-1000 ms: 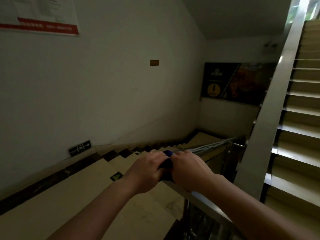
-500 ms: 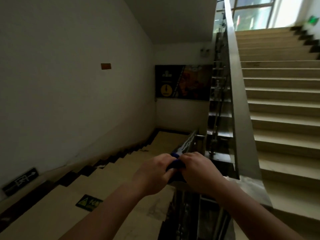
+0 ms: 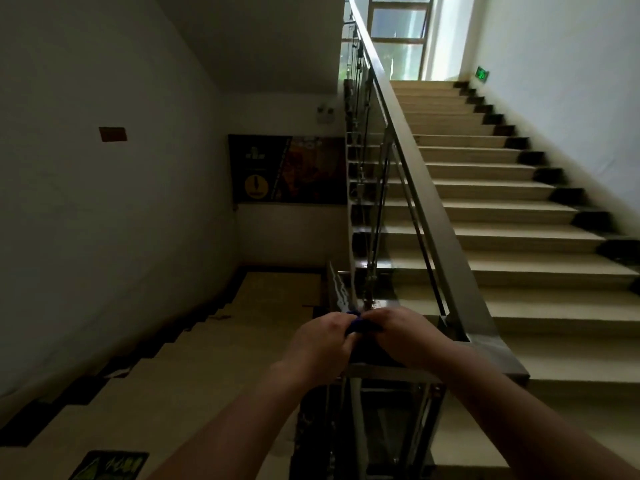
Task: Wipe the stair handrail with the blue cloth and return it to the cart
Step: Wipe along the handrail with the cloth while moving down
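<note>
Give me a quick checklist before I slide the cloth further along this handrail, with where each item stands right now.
1. Both hands on the cloth: ok. The left hand and right hand close on the blue cloth.
2. Cloth wrapped fully around the handrail: cannot tell, hands hide most of it.
3. Rising rail free of obstacles: ok, nothing rests on it.
4. Corner joint by the hands wiped: cannot tell, too dark.
5. Upper stairs clear for walking: ok.
6. Cart within reach: cannot tell, not in view.
</note>
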